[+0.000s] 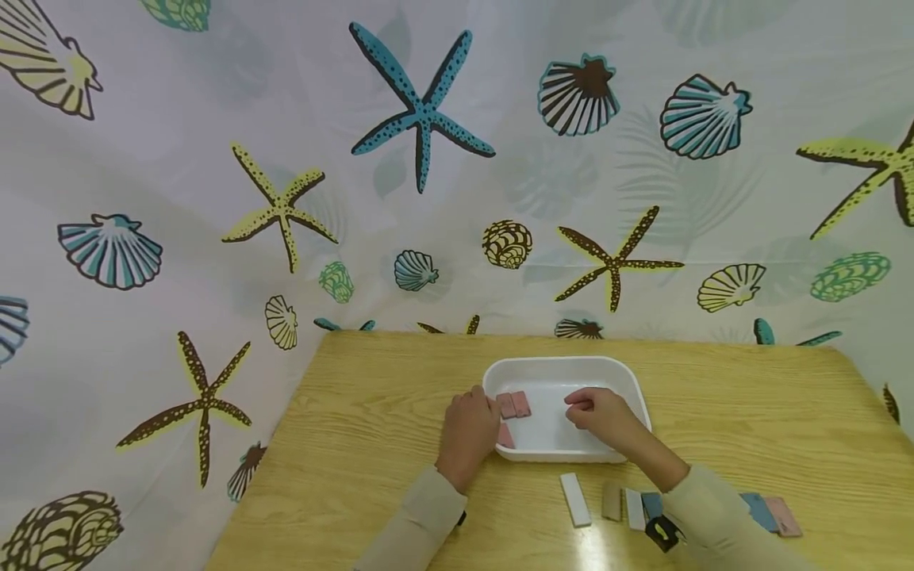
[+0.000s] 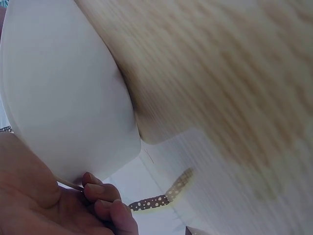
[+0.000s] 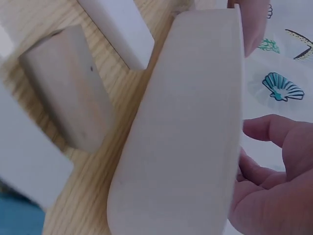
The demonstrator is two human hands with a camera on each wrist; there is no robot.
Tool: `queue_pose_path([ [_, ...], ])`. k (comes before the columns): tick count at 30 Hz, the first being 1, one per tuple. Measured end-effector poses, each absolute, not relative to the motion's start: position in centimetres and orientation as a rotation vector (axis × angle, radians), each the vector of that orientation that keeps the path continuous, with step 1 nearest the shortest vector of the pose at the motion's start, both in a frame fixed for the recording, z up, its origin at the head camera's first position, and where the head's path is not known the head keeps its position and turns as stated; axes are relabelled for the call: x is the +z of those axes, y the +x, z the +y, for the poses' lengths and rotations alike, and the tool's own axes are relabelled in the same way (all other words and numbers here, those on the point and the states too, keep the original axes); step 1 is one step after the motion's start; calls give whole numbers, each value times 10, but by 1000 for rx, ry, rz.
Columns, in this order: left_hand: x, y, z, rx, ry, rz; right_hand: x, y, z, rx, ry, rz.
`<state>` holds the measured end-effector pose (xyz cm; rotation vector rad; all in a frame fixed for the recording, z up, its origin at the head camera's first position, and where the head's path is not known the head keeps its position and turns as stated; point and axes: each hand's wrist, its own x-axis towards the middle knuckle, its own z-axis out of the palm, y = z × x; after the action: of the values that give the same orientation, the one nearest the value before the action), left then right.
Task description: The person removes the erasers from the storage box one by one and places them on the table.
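Observation:
A white rectangular tray [image 1: 564, 456] sits on the wooden table. My left hand [image 1: 471, 432] grips its left rim, with the fingers curled over the edge in the left wrist view. Inside, by that end, lie two pink blocks [image 1: 521, 404] side by side and a pink piece [image 1: 505, 435] partly covered by the left hand. Above the tray's right half is my right hand [image 1: 607, 416], its fingers loosely bent. In the right wrist view thumb and fingers stand apart with nothing seen between them; the tray wall hides some fingertips.
Before the tray lie a long white block [image 1: 575, 500], a grey-brown block [image 1: 612, 501], a shorter white block [image 1: 634, 509] and a blue block [image 1: 651, 504]. Past the right forearm are another blue block [image 1: 758, 511] and a pink block [image 1: 784, 517]. A patterned curtain [image 1: 457, 198] hangs behind the table.

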<state>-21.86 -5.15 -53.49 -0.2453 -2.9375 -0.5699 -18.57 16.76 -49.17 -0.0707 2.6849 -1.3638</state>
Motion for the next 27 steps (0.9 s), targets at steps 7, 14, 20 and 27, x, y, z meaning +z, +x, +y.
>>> queue_pose_path([
  [7,-538,-219,-54,-541,-240,-2940,-507,-203,142,-1349,-12,2672],
  [14,-538,-219,-52,-590,-217,-2949,-515,-218,126,-1293,24,2721],
  [20,-531,-217,-51,-576,-232,-2957,-523,-227,117,-1236,23,2756],
  [27,-528,-216,-52,-561,-274,-2919,-531,-233,106,-1269,70,2731],
])
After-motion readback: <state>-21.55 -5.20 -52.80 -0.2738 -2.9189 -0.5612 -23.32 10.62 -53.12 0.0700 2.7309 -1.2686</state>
